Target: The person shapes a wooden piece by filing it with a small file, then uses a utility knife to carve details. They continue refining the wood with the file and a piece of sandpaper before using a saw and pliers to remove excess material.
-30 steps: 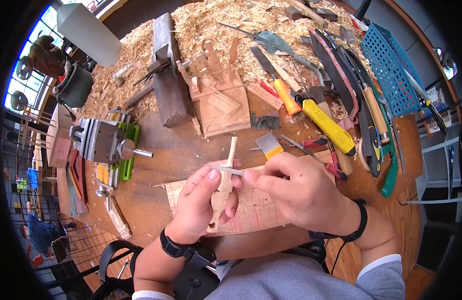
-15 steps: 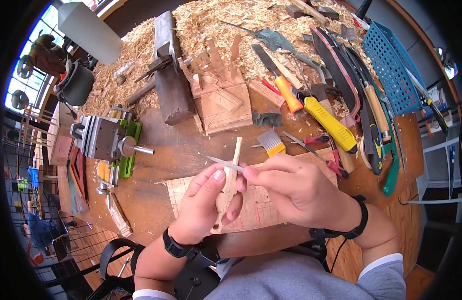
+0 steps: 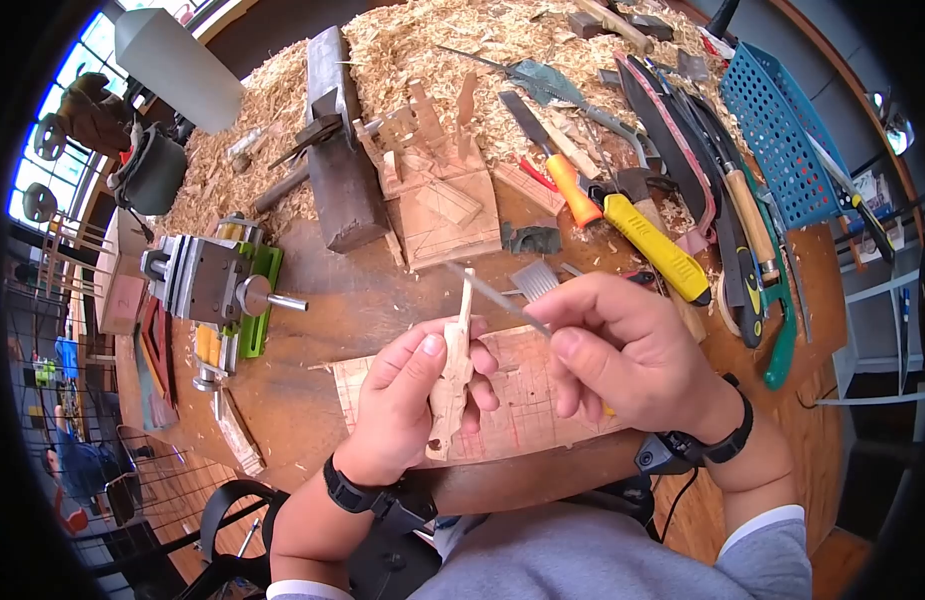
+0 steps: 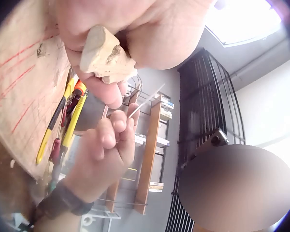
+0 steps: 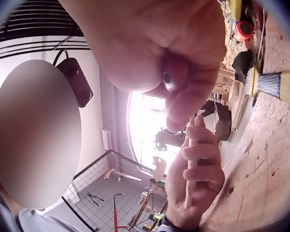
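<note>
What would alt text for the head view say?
A person's left hand grips a carved wooden piece while the right hand pinches a thin grey tool. Beneath lies a red-marked board on a workbench, with wood shavings and hand tools beyond.

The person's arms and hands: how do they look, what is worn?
The left hand and right hand are bare. Each wrist wears a black strap with a dark boxy device; a thin black cable runs by the right one. Grey fabric sleeves have white hems.
</note>
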`<state>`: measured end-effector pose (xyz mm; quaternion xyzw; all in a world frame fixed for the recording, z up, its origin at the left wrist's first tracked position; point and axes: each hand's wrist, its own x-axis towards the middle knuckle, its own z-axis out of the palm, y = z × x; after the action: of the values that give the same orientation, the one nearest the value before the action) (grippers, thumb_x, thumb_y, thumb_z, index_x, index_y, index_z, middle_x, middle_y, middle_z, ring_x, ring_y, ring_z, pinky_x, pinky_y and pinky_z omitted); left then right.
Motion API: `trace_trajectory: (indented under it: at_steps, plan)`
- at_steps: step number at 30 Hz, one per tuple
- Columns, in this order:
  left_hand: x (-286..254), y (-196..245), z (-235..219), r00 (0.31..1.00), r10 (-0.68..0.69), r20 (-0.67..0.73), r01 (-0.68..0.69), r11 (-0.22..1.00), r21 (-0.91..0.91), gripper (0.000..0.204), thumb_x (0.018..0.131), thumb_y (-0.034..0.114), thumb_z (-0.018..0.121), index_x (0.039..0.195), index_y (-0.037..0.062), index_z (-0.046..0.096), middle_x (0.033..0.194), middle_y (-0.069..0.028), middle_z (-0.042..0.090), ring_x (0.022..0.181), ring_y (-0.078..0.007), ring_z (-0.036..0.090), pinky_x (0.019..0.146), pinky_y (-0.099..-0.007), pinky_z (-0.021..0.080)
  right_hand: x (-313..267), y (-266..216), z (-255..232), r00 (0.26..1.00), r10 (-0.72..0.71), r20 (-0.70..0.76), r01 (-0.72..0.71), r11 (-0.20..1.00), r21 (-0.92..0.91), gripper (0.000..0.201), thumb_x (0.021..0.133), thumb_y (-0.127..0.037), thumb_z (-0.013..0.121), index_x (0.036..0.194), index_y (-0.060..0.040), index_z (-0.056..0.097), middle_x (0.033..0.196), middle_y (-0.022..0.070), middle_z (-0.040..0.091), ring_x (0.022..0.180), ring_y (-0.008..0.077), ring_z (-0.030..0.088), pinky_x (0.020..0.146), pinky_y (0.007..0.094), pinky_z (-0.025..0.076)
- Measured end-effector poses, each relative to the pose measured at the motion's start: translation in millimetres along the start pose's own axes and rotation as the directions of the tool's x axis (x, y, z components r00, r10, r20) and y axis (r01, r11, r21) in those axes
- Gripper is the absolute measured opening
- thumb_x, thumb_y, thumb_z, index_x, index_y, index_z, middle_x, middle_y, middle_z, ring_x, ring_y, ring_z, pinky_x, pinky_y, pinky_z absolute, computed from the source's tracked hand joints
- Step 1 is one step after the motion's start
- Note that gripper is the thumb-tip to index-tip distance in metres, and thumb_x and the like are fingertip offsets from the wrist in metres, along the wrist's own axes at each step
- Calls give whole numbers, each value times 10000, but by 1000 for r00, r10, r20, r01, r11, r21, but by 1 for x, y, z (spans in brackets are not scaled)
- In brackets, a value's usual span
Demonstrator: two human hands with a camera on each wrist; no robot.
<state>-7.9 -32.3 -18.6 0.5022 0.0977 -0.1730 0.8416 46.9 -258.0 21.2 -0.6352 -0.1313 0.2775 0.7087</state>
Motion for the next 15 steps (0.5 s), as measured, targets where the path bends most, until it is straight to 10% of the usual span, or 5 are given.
trace_trajectory:
  at_steps: [15]
  plan:
    - [2,-8,-1,999,31,-14,-31,1000,5,367,1083,265,418,1297,-9,538,989,-81,631,709,-144,635,490,-268,510,18,32,14,917,-370,149,399,843,-362,320,887,75,568,1198,41,639,939,194,706,839,332,697,723,378,549]
